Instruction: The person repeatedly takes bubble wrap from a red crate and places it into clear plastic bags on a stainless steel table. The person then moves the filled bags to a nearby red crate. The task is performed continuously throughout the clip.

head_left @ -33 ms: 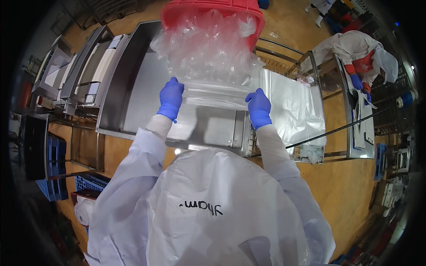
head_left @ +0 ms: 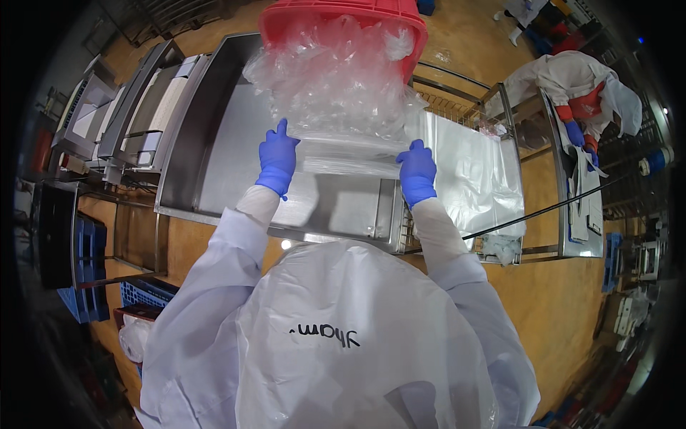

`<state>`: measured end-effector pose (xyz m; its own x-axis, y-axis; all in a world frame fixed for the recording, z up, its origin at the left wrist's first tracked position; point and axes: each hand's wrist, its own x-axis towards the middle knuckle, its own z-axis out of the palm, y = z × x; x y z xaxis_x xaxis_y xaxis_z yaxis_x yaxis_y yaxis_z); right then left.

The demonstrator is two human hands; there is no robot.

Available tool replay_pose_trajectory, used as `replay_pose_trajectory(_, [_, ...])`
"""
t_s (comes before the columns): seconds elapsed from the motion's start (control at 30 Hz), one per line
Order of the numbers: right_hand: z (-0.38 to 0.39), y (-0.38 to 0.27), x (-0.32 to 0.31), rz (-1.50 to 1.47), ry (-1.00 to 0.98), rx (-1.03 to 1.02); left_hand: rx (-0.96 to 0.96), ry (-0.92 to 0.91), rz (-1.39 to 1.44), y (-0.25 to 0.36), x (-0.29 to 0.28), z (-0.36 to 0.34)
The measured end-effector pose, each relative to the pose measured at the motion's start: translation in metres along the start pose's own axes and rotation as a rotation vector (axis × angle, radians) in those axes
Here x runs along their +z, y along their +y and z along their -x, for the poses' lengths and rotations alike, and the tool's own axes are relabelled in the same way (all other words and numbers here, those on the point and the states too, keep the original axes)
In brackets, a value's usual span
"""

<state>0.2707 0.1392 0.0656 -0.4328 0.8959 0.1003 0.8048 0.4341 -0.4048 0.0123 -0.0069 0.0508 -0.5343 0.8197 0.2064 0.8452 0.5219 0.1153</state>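
My left hand [head_left: 277,159], in a blue glove, grips the near left edge of a band of clear plastic bags [head_left: 339,159], with one or two fingers raised. At the band's right end my right hand [head_left: 416,168] has hold of the plastic with bent fingers. The band stretches flat between my hands over a steel trough [head_left: 221,143]. Behind it a bulky heap of crumpled clear bags [head_left: 336,86] spills from a tilted red tub [head_left: 343,8] at the top of the view.
Flat plastic sheets [head_left: 468,179] lie right of the trough on a wire rack. A black cable [head_left: 539,211] crosses rightward. A co-worker [head_left: 572,79] bends over a side table [head_left: 589,243]. Machines [head_left: 143,114] stand at left, blue pallets [head_left: 86,300] below them. Another person [head_left: 518,18] is at the back.
Both my hands have shifted very slightly forward, away from me, with their fingertips a little more raised. The plastic band has moved slightly with them.
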Motion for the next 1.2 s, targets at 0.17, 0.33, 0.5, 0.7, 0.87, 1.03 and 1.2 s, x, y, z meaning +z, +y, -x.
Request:
replay_pose_trajectory(0.17, [-0.017,0.023,0.035,-0.217,-0.043,-0.209,0.011,0.031,0.254,-0.002,0.018,0.001])
replay_pose_trajectory(0.33, [-0.034,0.013,0.030,-0.132,-0.073,0.210,-0.119,-0.063,0.187,0.005,0.006,-0.011])
replay_pose_trajectory(0.5, [-0.025,0.015,0.050,0.032,0.233,-0.142,0.038,0.194,-0.082,0.000,0.011,0.000])
replay_pose_trajectory(0.7, [-0.031,0.018,0.039,-0.035,-0.059,-0.029,-0.108,0.030,0.196,-0.004,-0.008,-0.004])
replay_pose_trajectory(0.87, [-0.025,0.008,0.005,0.146,0.311,-0.330,0.004,0.309,0.128,-0.009,-0.034,0.003])
replay_pose_trajectory(1.03, [-0.030,0.027,-0.039,-0.974,-0.452,-0.001,0.024,0.250,0.742,-0.031,-0.047,0.022])
replay_pose_trajectory(1.2, [-0.017,0.026,-0.102,-1.212,-0.568,0.070,-0.221,-0.137,1.393,-0.037,-0.130,0.051])
